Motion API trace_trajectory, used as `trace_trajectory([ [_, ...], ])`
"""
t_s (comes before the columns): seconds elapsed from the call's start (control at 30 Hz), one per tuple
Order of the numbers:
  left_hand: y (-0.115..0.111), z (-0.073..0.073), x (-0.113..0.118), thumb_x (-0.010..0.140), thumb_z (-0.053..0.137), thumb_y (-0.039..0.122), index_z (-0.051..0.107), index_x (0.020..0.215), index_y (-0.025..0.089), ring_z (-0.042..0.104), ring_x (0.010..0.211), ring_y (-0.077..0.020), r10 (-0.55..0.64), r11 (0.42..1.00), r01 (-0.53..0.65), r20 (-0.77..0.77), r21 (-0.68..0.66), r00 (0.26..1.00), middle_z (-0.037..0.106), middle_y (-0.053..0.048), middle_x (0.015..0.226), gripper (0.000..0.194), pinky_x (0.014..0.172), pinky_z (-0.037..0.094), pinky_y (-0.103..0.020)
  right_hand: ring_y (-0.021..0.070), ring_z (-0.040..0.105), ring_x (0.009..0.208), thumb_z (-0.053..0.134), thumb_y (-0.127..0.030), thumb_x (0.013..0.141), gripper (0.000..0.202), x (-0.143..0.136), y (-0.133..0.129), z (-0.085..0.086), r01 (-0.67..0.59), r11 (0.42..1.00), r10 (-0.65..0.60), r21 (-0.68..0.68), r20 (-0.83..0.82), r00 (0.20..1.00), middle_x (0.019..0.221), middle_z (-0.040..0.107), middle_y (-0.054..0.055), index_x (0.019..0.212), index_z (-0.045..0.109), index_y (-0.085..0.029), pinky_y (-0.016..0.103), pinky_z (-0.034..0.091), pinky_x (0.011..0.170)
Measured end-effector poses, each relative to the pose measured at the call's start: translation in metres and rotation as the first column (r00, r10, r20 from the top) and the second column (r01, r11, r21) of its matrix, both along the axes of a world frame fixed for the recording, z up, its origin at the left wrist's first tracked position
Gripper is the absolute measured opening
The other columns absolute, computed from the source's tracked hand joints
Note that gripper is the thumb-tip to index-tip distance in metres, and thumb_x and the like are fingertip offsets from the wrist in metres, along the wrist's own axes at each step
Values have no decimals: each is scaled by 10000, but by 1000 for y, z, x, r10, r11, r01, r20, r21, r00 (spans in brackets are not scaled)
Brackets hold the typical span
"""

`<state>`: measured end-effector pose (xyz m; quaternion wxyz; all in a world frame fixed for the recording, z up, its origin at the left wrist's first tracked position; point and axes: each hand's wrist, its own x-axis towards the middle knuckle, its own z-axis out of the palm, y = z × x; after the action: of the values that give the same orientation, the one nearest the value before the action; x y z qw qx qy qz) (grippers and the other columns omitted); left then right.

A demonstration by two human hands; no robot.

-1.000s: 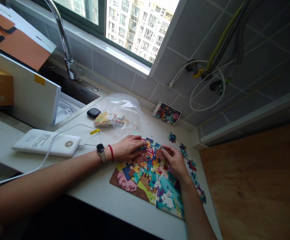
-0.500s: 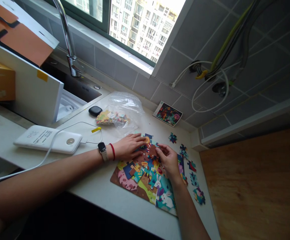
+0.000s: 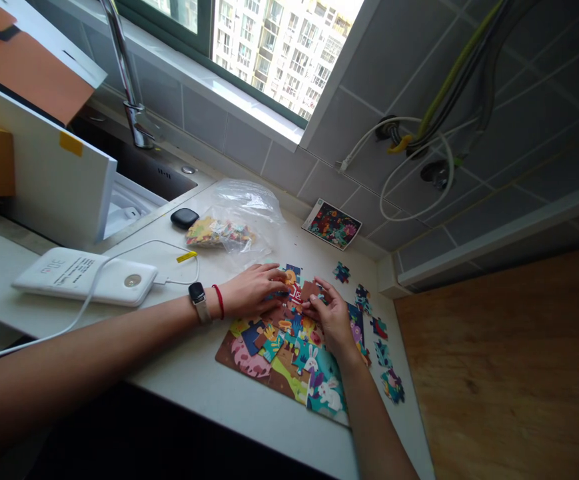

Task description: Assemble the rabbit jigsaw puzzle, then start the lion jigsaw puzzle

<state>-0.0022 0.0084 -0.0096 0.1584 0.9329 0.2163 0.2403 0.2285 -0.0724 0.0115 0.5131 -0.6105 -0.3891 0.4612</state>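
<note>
A colourful jigsaw puzzle (image 3: pixel 294 383), partly laid together on its board, lies on the counter with some loose pieces on top of it. My left hand (image 3: pixel 256 291), wearing a watch and a red cord at the wrist, rests at the puzzle's upper left edge with its fingers stretched out. Over the puzzle's upper right part, my right hand (image 3: pixel 333 317) has its thumb and fingers closed at a brown puzzle piece (image 3: pixel 310 289). Part of that piece and the picture beneath my right hand are hidden.
Several loose puzzle pieces (image 3: pixel 382 353) lie along the counter's right side. A picture card (image 3: pixel 333 225) leans near the wall. A clear plastic bag (image 3: pixel 244 200) with pieces, a black case (image 3: pixel 184 218) and a white power bank (image 3: pixel 86 277) with its cable are to the left, by the sink (image 3: pixel 144 175).
The view has shifted slightly. My right hand has turned a little, and the brown piece now sits slightly higher, showing more of the red-and-white patch beside it. My left hand stays at the puzzle's edge.
</note>
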Motion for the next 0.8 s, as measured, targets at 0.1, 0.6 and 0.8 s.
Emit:
trace_trajectory([
  [0.1,-1,3,1,1022,622,350,722,1217,231,588,1289,-310,-16,1000,16,23,-3,1000,667,-113,1365,249,1119,465,-481,167,727,698,891,-448,669,546,-1,-1,3,-27,999,25,-26,-53,998,975,659,0,1090,612,-241,334,663,676],
  [0.6,0,5,3,1038,605,356,725,1236,224,624,1214,-276,-32,999,34,49,-29,998,704,-106,1289,266,1068,487,-422,170,651,646,911,-479,655,491,5,-1,-1,-1,997,-9,71,143,990,753,683,-24,978,626,-244,270,539,578],
  [0.8,-1,6,2,1030,617,316,756,1124,217,655,1178,-258,-50,997,53,59,-50,997,750,-93,1162,195,1059,492,-404,230,707,742,800,-493,760,470,14,0,-9,-133,991,121,4,382,916,827,765,51,1126,776,-199,367,586,751],
])
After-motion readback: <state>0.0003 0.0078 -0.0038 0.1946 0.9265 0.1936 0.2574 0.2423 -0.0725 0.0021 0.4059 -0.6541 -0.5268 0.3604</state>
